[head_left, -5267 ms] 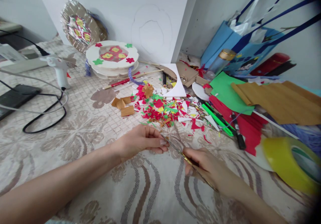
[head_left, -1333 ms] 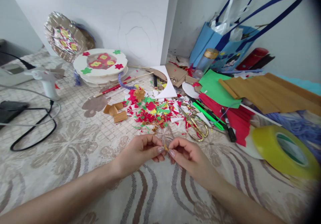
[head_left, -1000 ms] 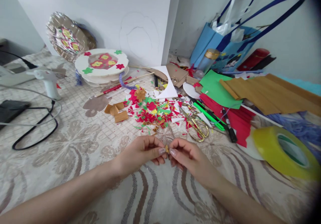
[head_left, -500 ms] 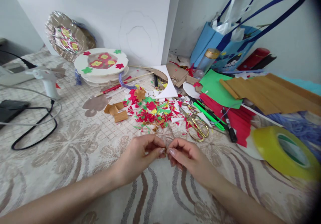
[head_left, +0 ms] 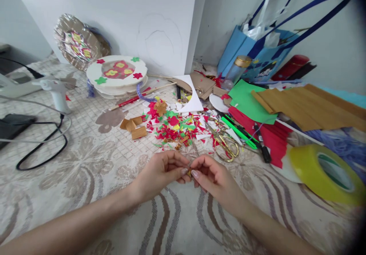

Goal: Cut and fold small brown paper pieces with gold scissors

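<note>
Brown paper scrap [head_left: 189, 172], pinched between fingertips of left hand [head_left: 160, 173] and right hand [head_left: 213, 178], near centre, nearer than gold-handled scissors [head_left: 220, 138]. Long axis too small to tell; blue bag [head_left: 233, 53] print unreadable.

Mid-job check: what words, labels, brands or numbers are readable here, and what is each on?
No text can be read anywhere in this view.
blue bag: a printed cartoon figure; any lettering is too blurred.
yellow tape roll: no legible label.
green marker and black marker: any print is too small to read.
brown scrap, pinched by left hand and right hand: too small to tell.
</note>
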Motion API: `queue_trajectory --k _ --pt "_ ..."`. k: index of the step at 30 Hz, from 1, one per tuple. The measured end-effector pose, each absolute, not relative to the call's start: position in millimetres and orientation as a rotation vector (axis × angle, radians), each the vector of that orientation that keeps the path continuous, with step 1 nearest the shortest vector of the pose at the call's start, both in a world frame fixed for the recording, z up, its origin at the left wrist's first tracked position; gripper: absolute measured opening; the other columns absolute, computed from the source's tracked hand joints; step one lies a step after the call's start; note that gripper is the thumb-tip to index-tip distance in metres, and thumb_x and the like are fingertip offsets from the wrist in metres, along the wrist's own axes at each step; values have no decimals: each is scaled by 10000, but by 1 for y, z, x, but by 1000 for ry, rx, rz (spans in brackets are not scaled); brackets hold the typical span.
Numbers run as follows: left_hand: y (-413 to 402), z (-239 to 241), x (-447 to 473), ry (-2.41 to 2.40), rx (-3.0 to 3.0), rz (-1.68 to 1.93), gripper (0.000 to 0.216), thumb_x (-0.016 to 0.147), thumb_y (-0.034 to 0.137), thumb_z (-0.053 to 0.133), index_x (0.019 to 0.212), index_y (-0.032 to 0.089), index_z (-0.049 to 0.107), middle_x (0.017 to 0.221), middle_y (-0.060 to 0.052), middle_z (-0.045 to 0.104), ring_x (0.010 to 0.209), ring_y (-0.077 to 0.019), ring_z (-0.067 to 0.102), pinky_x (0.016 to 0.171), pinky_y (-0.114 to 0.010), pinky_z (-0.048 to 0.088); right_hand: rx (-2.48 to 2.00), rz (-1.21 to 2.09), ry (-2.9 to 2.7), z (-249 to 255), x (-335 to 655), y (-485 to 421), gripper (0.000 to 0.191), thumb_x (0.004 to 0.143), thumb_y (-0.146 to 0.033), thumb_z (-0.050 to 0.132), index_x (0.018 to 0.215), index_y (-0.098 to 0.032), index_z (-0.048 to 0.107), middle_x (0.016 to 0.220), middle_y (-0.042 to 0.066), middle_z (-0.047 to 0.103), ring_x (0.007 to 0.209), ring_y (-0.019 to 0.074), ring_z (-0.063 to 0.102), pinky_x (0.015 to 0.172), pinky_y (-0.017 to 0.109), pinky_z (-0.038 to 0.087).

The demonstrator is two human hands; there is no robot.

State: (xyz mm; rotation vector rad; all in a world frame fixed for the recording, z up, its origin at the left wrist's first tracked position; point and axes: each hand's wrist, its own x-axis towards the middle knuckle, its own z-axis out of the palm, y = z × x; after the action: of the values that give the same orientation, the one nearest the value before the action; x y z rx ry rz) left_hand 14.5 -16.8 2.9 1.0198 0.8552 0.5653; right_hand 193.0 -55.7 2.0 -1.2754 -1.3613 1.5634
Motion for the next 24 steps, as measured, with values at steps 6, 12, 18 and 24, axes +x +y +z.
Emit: queue_trajectory --k 6,12,18,24 --pt "-16 2 14 860 1003 589 183 742 193 662 882 126 565 750 -16 651 676 -114 641 650 -238 516 -1275 1500 -1394 -4 192 -57 91 827 -205 572 892 -199 508 764 -19 553 684 107 524 591 212 419" --pt "-20 0 14 855 1027 624 183 739 160 653 900 132 570 806 -30 657 728 -127 652 672 -241 511 -1310 1434 -1466 -4 189 -58 72 825 -136 515 867 -193 506 750 -11 558 671 117 529 590 228 425" --pt "-18 4 15 880 995 604 218 711 180 677 881 122 553 746 -32 662 694 -140 656 649 -257 508 -1327 1452 -1443 0 189 -57 93 832 -121 481 876 -194 518 735 -10 554 629 108 521 537 207 409" --pt "-15 1 14 872 944 570 272 684 232 717 875 122 558 717 -32 671 673 -138 656 652 -262 504 -1343 1506 -1391 -3 191 -57 39 839 -162 493 858 -195 501 677 -23 533 550 97 487 494 201 400"
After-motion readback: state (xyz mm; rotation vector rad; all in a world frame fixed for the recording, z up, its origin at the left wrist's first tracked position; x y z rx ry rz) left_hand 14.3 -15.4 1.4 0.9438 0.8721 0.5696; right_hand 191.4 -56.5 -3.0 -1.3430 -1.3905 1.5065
